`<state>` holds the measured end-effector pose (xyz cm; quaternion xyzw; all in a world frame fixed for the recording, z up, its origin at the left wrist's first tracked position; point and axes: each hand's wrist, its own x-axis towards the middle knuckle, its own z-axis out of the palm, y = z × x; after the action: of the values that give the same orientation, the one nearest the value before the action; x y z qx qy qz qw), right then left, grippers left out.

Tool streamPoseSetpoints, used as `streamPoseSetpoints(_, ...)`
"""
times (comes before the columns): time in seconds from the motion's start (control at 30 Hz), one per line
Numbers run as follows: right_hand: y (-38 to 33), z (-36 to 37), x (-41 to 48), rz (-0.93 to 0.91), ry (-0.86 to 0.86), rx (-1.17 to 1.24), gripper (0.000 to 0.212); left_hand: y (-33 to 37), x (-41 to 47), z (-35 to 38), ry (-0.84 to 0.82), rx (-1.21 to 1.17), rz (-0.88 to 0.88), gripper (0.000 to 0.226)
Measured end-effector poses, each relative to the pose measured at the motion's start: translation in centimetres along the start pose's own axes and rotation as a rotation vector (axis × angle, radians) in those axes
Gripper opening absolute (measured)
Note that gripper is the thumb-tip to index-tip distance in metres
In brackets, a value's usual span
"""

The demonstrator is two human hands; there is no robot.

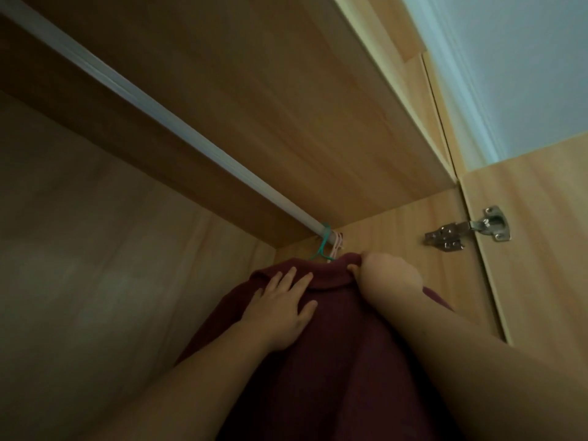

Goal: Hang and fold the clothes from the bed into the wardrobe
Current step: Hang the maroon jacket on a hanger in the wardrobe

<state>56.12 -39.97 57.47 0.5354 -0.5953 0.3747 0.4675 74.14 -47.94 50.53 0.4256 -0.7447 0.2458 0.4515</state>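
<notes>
A dark maroon garment [334, 351] hangs inside the wooden wardrobe from a teal hanger hook [323, 243] on the white rail [159, 119], close to the right side wall. A pink hanger hook [432, 245] sits beside the teal one. My left hand [281, 305] lies flat on the garment's shoulder with straight fingers. My right hand [386, 276] grips the collar at the top right, thumb pinching the fabric edge. The hanger's body is hidden under the cloth.
The rail runs diagonally from the upper left down to the right wall. Above it is the wardrobe's top panel [286, 90]. A metal door hinge [467, 229] sits on the right side, with the open door [541, 249] beyond. The back panel [95, 249] is on the left.
</notes>
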Motion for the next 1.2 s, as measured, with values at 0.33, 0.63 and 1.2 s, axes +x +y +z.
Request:
streamPoseSetpoints(0.33,-1.0,-1.4,-5.4,-0.145,0.05,-0.166,0.059,-0.1,-8.1,-2.7,0.019,0.065,-0.05,0.063)
streamPoseSetpoints(0.63,3.2,-5.0,-20.2,-0.299,-0.187,-0.019,0.067,9.7,-18.7,-8.4,-0.021,0.063,-0.008,0.066)
streamPoseSetpoints(1.2,35.6,-30.9,-65.2,0.172,-0.648,-0.114,0.068,51.7,-50.7,-1.6,-0.645,-0.269,0.138,0.069)
